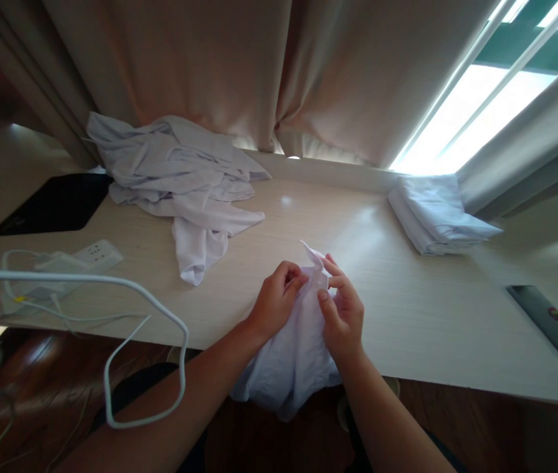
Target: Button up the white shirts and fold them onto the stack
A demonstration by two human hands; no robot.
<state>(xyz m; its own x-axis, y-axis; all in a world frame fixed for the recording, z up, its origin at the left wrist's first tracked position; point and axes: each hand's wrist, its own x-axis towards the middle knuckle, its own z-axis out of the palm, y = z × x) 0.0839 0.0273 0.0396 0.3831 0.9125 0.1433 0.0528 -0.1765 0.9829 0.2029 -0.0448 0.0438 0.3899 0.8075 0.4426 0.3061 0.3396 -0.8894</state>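
Both the left hand [277, 299] and right hand [342, 309] pinched the white garment [293, 355] at the table's [407, 309] near edge; its hanging bulk could have dragged it floorward

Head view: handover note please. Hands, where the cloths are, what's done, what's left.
Left hand: fingers pinched on the top edge of a white cloth.
Right hand: thumb and fingers gripping the same edge; a corner pokes up above the fingers.
The cloth hangs from both hands over the front edge of the desk toward the lap.
Done, by the look of it: a folded stack of white cloths sits at the far right near the window.
Left: a crumpled pile of white cloths at the far left, plus the one in hand, still unfolded.
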